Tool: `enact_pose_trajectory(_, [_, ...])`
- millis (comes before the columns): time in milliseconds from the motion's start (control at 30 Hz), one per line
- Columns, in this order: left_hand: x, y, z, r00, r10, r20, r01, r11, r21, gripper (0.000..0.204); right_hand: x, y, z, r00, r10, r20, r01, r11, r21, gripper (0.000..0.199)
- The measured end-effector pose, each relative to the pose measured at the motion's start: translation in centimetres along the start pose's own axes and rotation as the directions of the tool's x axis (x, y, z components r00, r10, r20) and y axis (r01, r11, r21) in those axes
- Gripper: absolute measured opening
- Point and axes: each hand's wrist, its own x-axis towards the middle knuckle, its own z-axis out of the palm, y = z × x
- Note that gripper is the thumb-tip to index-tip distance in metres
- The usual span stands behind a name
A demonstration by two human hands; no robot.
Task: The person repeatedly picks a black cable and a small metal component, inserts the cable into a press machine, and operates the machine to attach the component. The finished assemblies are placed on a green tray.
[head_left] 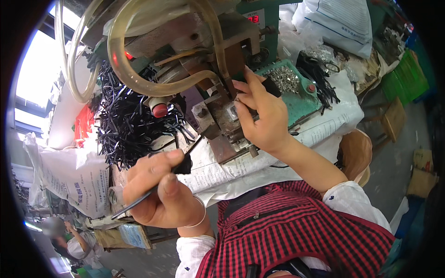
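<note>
Holds a thin black strip (132, 204) in the left hand (162, 192), pinched between the thumb and bent fingers, in front of the metal block (202, 111) of the machine (181, 39) and near to it. Has the right hand (264, 113) at the right side of this block, with fingers half bent and close to the metal; cannot tell whether gripping a small part there. Has at the left a big pile of similar strips (123, 127), near a red button (160, 110), under a bent yellowish hose (116, 55). Has just beyond the right hand a green tray (296, 111) with small shiny metal parts (283, 78).
</note>
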Motion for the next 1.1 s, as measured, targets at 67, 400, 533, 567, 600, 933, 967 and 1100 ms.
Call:
enact_pose_trajectory(67, [0.7, -1.6, 1.1, 0.994, -0.107, -0.026, 0.108, 0.992, 0.07, 0.009, -0.2, -0.3, 0.3, 1.0, 0.023, -0.017, -0.023, 0.999, 0.027, 0.069])
enact_pose_trajectory(400, [0.7, -4.2, 0.8, 0.961, -0.278, 0.009, 0.276, 0.947, -0.163, 0.009, 0.8, -3.2, -2.1, 0.826, 0.433, 0.362, -0.564, 0.664, 0.492, 0.073])
enact_pose_trajectory(533, [-3.4, -4.2, 1.5, 0.865, 0.187, 0.465, -0.248, 0.966, 0.074, 0.023, 1.1, -1.5, -4.0, 0.846, 0.331, 0.419, -0.466, 0.839, 0.28, 0.065])
enact_pose_trajectory(567, [-4.3, -4.6, 2.1, 0.814, 0.265, 0.517, -0.341, 0.939, 0.056, 0.024, 0.5, 0.2, -4.1, 0.871, 0.336, 0.358, -0.429, 0.876, 0.222, 0.063])
enact_pose_trajectory(600, [-4.5, -4.4, 2.9, 0.778, 0.321, 0.541, -0.442, 0.891, 0.107, 0.025, 0.1, 2.1, -4.1, 0.896, 0.329, 0.298, -0.387, 0.908, 0.161, 0.06])
enact_pose_trajectory(933, [-6.5, -6.3, 4.3, 0.785, 0.371, 0.496, -0.494, 0.858, 0.142, 0.027, -5.2, 11.0, -9.5, 0.892, 0.414, 0.181, -0.333, 0.874, -0.355, 0.017])
enact_pose_trajectory(967, [-6.6, -6.5, 4.2, 0.79, 0.371, 0.488, -0.493, 0.858, 0.147, 0.027, -5.5, 10.7, -9.3, 0.888, 0.417, 0.193, -0.311, 0.855, -0.416, 0.017])
enact_pose_trajectory(1100, [-7.2, -5.9, 3.9, 0.824, 0.31, 0.474, -0.424, 0.893, 0.153, 0.03, -5.8, 11.3, -7.2, 0.91, 0.333, 0.246, -0.129, 0.792, -0.596, 0.016])
